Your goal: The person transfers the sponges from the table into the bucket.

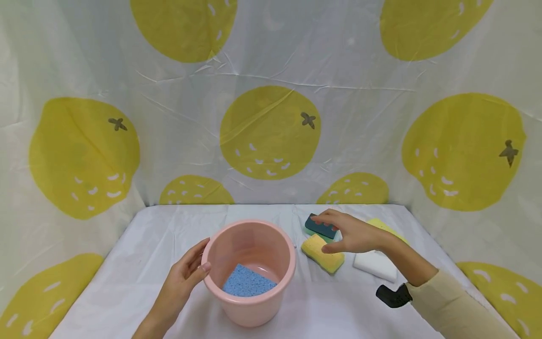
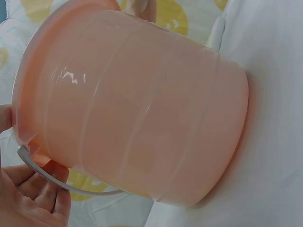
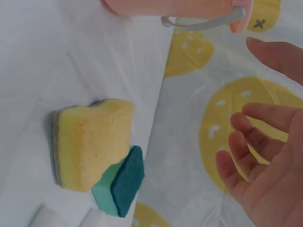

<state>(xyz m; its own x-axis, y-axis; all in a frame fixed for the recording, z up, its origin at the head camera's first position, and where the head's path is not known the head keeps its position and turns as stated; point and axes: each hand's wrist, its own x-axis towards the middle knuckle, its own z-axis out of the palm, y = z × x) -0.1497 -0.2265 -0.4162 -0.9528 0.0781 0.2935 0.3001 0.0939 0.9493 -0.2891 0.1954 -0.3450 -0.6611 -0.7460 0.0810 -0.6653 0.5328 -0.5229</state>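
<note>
A pink bucket (image 1: 254,310) stands upright on the white-covered table. My left hand (image 1: 179,282) grips its left rim, thumb over the edge and fingers outside near the grey handle (image 2: 78,190). Inside the bucket lies a speckled blue sponge (image 1: 245,284). To the right, my right hand (image 1: 353,233) hovers above several sponges, fingers loosely bent and holding nothing. Below it are a yellow sponge (image 1: 319,254) with a notched waist and, just behind, a green sponge (image 1: 317,228) with a dark scouring side. The right wrist view shows a gap between that hand and both sponges.
White sponge-like blocks (image 1: 374,266) lie right of the yellow sponge, with another yellow piece (image 1: 387,228) behind my right forearm. A lemon-printed curtain (image 1: 271,141) walls the table at the back and both sides. A black strap piece (image 1: 394,296) sits at my right wrist.
</note>
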